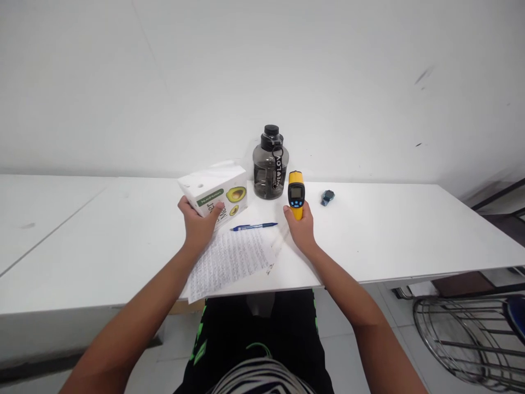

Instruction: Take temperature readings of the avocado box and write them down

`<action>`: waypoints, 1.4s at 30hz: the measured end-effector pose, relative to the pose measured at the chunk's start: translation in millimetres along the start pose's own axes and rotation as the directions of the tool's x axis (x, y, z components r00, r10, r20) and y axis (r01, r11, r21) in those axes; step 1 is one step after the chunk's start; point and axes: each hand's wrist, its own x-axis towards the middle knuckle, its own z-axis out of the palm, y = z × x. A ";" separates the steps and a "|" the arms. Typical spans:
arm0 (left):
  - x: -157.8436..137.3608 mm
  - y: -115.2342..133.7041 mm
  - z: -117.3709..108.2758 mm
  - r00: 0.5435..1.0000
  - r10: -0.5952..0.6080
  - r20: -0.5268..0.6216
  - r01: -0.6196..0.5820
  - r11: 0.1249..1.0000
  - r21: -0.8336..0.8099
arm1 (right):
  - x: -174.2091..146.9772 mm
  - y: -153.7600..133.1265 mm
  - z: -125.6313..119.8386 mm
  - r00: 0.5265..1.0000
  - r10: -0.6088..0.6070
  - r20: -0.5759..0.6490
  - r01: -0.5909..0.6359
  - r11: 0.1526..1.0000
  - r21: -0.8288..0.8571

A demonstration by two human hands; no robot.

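Note:
My left hand [200,221] grips a white box [217,189] printed with avocados and a green label, held tilted over the table. In my right hand [302,227] is a yellow and black infrared thermometer [296,194], its small screen and blue buttons facing me. Between the hands lies a blue pen [254,226], just above a handwritten sheet of paper [229,260]. A large dark see-through water bottle [270,164] with a black cap and strap stands upright behind them, near the wall.
A small blue device or watch-like item [327,197] lies right of the thermometer on the white table [389,230]. The wall [205,82] rises behind the table. At lower right, a metal wire rack [463,339] stands beyond the table's front edge.

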 end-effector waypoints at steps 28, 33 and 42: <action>-3.0 5.0 2.1 1.000 0.000 0.019 0.000 1.000 -0.014 | -0.4 -5.5 -2.2 0.999 -0.033 0.003 0.033 0.999 0.006; -3.0 6.0 2.4 1.000 -0.015 0.023 0.015 1.000 -0.010 | -0.6 -6.7 -2.9 1.000 -0.016 0.011 0.016 1.000 0.002; -2.0 3.4 2.2 1.000 -0.006 0.025 0.006 1.000 -0.018 | -0.3 -5.3 -3.4 1.000 -0.024 0.016 0.024 1.000 0.005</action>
